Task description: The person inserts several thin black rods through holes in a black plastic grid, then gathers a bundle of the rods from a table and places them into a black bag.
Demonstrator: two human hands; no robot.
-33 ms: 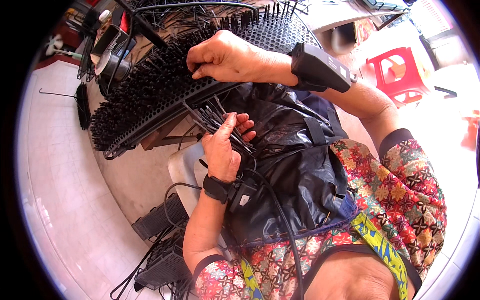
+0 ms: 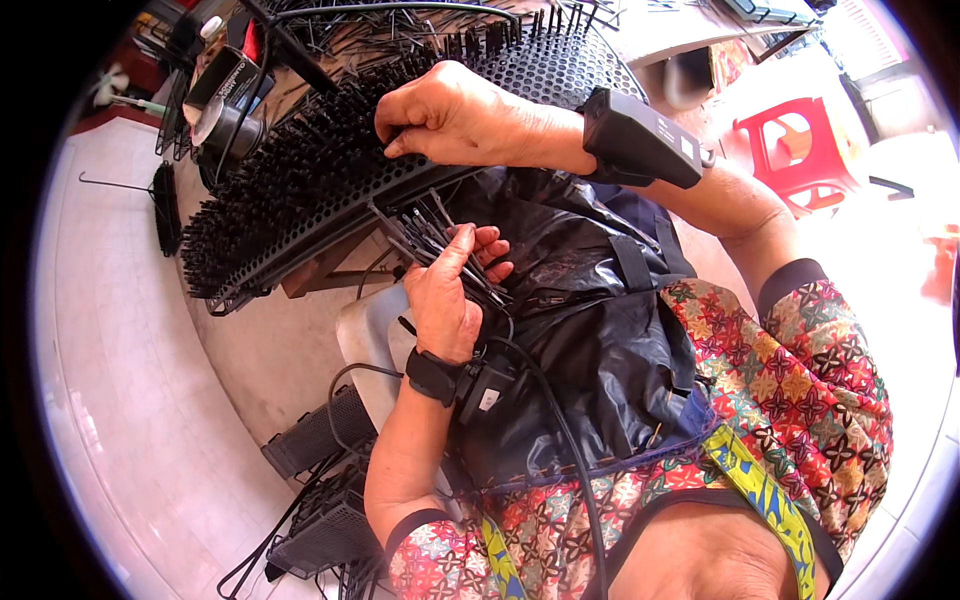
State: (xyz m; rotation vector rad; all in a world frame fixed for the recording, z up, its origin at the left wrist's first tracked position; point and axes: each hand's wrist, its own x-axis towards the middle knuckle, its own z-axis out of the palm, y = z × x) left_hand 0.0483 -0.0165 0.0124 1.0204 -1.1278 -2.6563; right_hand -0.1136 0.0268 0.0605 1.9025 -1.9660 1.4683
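Observation:
A long curved black perforated panel (image 2: 560, 75) stretches in front of me, packed with upright black bristles (image 2: 280, 175) along its left and middle. Bare holes show toward its right end. My right hand (image 2: 452, 118) is closed in a pinch just over the bristles near the panel's front edge; whatever its fingertips hold is hidden. Below that edge, my left hand (image 2: 445, 300) grips a loose bundle of thin black sticks (image 2: 425, 232) between thumb and palm, their ends fanning toward the panel. Its other fingers curl upward, partly spread.
Behind the panel, many loose black sticks (image 2: 375, 25) lie scattered on a table. A box (image 2: 228, 80) and a metal tin (image 2: 222, 130) stand at its left. A red plastic stool (image 2: 790, 150) is at right. Black mesh baskets (image 2: 320, 530) sit on the floor; a cable (image 2: 560, 420) crosses my lap.

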